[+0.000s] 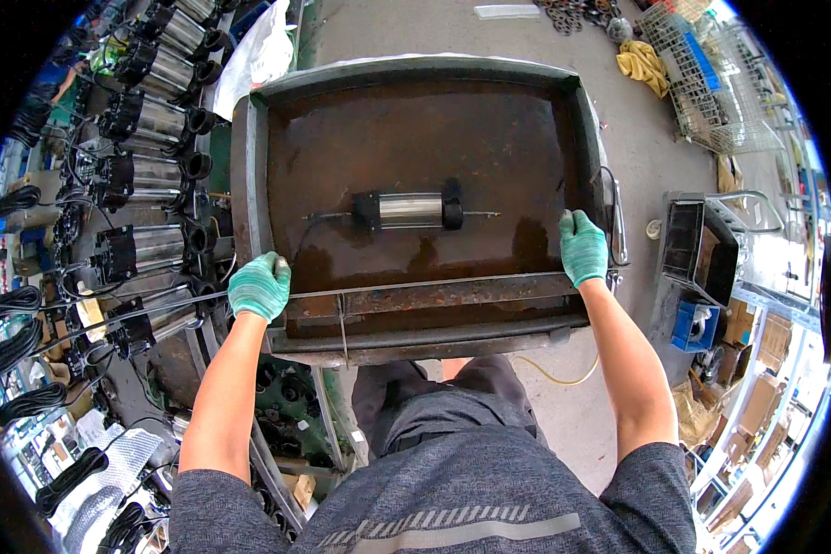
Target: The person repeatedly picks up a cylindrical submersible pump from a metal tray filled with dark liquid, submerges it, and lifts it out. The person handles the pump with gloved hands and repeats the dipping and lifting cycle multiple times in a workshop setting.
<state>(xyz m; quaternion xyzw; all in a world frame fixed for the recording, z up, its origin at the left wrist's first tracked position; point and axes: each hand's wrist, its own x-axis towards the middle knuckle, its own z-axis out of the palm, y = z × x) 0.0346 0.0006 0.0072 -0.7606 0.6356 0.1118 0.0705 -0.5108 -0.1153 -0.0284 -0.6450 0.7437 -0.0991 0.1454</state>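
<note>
A large rectangular metal tank (pixel 242 175) with a rusty brown inside stands in front of me. A cylindrical motor-like unit (pixel 411 210), silver in the middle with black ends, lies across its floor; a dark cable runs from its left end and a thin rod sticks out to the right. My left hand (pixel 260 286), in a green knit glove, is closed on the left rim. My right hand (pixel 584 247), gloved alike, is closed on the right rim, a little farther away. A rusty metal bar (pixel 452 294) spans the near part between both hands; whether they grip it too is hidden.
Several similar silver-and-black units (pixel 143 254) with coiled black cables line the left side. At the right are a metal cart (pixel 688 245), a blue crate (pixel 695 326) and wire baskets (pixel 720 102). A yellow hose (pixel 559 380) lies on the floor near my legs.
</note>
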